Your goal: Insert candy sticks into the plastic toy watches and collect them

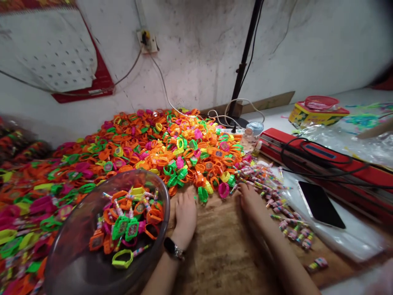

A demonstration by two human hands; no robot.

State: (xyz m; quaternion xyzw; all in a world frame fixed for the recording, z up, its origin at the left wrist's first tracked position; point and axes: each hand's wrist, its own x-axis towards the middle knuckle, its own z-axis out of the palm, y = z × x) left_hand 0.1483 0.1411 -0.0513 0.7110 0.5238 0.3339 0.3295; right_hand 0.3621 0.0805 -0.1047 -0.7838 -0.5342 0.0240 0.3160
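A big heap of small plastic toy watches [159,151] in orange, green, pink and yellow covers the surface in front of me. My left hand [185,215], with a dark watch on the wrist, lies palm down at the heap's near edge, fingers stretched out. My right hand [250,198] rests flat further right, its fingertips at the heap's edge beside a scatter of small wrapped candy sticks [276,200]. Neither hand holds anything. A clear bowl [76,246] at my left holds several toy watches and candy sticks.
A black phone [321,204] lies on clear plastic sheets at the right. Behind it are a red heat sealer [331,157] with black cables, a small bottle [252,133], a yellow box [316,114] and a stand pole [245,53]. Bare wood [224,250] shows between my arms.
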